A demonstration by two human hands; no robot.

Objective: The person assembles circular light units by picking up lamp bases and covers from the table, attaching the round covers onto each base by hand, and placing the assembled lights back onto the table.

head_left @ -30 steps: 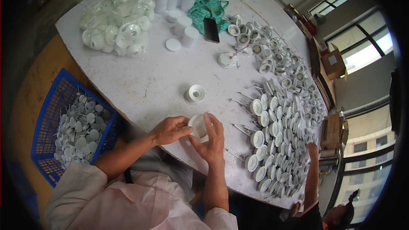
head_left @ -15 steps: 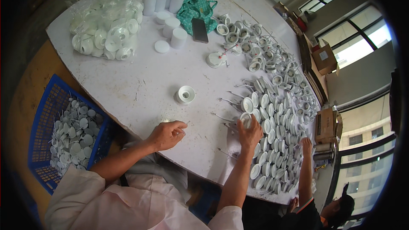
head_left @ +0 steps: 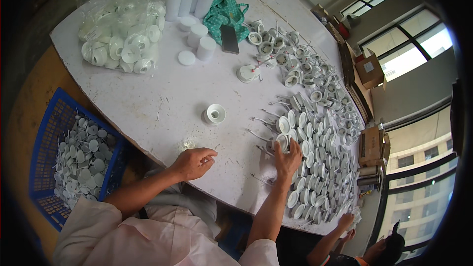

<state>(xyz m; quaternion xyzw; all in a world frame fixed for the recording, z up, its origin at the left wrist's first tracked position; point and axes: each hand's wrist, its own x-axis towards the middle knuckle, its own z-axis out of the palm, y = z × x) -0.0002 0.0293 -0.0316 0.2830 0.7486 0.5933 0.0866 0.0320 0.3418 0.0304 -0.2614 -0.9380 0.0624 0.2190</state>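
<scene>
My left hand [head_left: 193, 163] hovers over the near edge of the table with its fingers loosely bent and apart; nothing shows in it. At the left border of a large group of white round lamp pieces [head_left: 315, 167], my right hand [head_left: 288, 160] has its thumb and fingers around one white round lamp piece [head_left: 281, 141]. Wires stick out leftward from the pieces beside it. Between and beyond my hands, a single white cup-shaped housing [head_left: 215, 114] stands on the table, its round opening upward.
A blue basket [head_left: 49, 167] of small white discs with stems is at the left. Farther back are a clear bag of white housings [head_left: 120, 34], white cylinders [head_left: 206, 0], a green cloth [head_left: 224, 15] and a phone [head_left: 229, 39]. A co-worker's hands [head_left: 347, 224] are at the lower right.
My left hand has lowered slightly and its fingers have shifted. My right hand stays at the same lamp piece. The co-worker's arm has drawn back from the pieces toward the table's edge.
</scene>
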